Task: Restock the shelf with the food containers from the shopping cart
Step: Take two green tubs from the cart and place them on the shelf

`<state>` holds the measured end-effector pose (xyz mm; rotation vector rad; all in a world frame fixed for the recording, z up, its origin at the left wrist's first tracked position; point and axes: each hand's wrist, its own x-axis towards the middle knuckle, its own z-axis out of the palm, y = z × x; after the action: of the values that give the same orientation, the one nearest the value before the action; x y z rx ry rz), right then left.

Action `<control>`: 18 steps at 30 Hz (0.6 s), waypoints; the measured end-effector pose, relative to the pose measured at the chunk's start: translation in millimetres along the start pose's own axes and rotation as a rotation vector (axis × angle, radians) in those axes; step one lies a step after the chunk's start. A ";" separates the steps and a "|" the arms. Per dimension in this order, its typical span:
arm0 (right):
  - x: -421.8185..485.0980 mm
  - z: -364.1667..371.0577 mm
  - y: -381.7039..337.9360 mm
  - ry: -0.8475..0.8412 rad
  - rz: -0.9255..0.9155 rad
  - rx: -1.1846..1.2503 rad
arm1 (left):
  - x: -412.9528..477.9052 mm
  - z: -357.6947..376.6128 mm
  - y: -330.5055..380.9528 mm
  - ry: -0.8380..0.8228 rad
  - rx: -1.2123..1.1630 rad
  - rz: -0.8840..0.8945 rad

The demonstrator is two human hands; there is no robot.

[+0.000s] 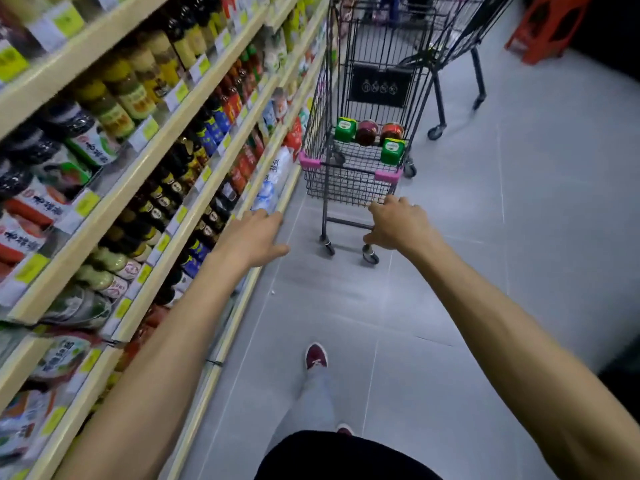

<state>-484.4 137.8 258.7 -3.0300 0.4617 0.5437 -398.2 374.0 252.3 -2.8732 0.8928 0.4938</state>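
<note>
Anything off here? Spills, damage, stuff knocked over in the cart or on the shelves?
Nothing stands out. Two green square tubs and two red-lidded round jars sit together in the black wire shopping cart; no spill on the grey tiled floor. The shelf stock is too blurred to judge.

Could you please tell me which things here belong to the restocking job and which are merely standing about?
For the job:
shopping cart
left green container
right green container
two red-lidded jars
shelf

Standing about:
second cart
red stool
</note>
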 end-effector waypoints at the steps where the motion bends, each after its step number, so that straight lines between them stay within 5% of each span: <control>1: 11.8 -1.7 5.2 -0.003 0.006 0.003 | 15.8 -2.5 1.6 -0.001 -0.001 0.010; 18: 266.3 -51.2 89.3 -0.052 0.180 0.088 | 331.0 -67.6 2.2 -0.053 0.017 0.183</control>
<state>-255.1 -27.2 217.2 -2.9005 0.7393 0.5923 -123.6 182.6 206.3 -2.7628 1.1511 0.5717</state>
